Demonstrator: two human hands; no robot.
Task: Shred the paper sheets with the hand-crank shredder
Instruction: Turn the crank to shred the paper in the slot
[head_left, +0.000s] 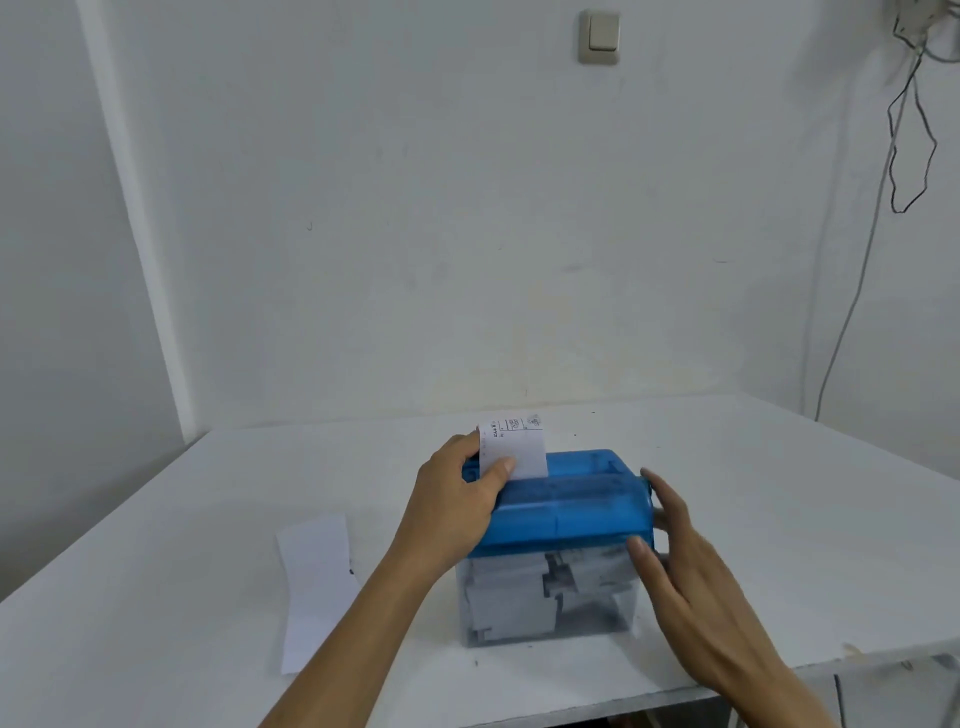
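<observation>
A left hand (457, 499) pinches a printed sheet (519, 447) upright in the top of the blue-lidded shredder (571, 504) at centre frame, apparently steadying it for the cutters. The right hand (691, 566), fingers straight and holding nothing, is at the shredder's right end, likely poised to work it. The clear bin (618, 623) beneath holds cut paper (514, 592). A spare sheet (317, 587) lies lower left on the table (779, 519).
</observation>
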